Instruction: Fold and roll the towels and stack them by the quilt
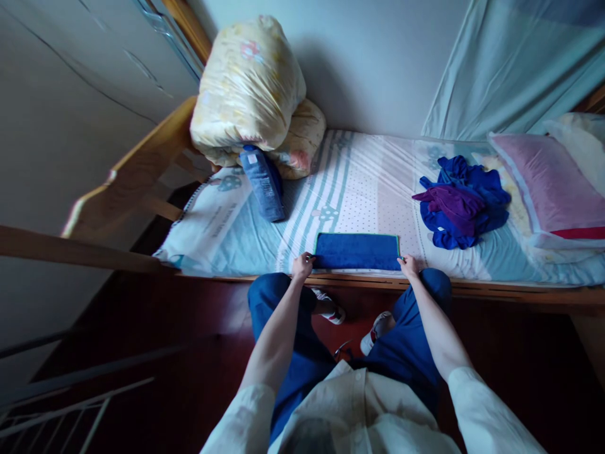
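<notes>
A blue towel (358, 251) with a light green edging lies flat as a long rectangle at the bed's front edge. My left hand (303, 265) is closed on its near left corner, the fingers pinched together. At the near right corner, my right hand (408, 265) pinches the towel in the same way. To the right is a loose heap of blue cloths (491, 195) with a purple cloth (456, 207) on top. A folded blue bundle (263, 184) rests at the left, against the rolled quilt.
The bed (359, 189) has a patterned sheet and a wooden frame (118, 176). A rolled yellow quilt (248, 88) stands at the back left, a pink pillow (553, 180) at the right. A pale curtain (510, 75) hangs behind. Metal rails (70, 410) stand at the lower left.
</notes>
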A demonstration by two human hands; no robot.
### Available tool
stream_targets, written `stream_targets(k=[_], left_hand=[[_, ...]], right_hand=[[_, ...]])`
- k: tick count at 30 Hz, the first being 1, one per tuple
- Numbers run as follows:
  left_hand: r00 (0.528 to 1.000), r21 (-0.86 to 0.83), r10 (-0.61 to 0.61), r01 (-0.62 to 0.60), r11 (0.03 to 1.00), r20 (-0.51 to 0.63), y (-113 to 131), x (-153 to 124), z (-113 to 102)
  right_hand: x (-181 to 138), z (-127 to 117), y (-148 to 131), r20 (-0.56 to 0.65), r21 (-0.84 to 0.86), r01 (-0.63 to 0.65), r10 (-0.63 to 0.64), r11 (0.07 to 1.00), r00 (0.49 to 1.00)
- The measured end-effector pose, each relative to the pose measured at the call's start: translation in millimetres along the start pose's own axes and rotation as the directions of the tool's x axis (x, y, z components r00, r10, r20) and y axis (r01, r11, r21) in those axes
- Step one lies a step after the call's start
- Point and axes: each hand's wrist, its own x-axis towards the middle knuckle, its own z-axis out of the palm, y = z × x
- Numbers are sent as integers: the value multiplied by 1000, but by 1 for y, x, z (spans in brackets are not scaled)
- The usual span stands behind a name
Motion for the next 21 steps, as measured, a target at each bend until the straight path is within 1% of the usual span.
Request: stream_targets(k=[11, 21], left_hand=[[1000, 9, 18, -18, 1000, 5, -3, 0, 2], [998, 33, 64, -64, 997, 1, -6, 0, 4]], right_hand=[[-1, -2, -7, 33, -25, -75, 76, 997, 997], [-3, -5, -12, 43, -41, -90, 92, 995, 995]])
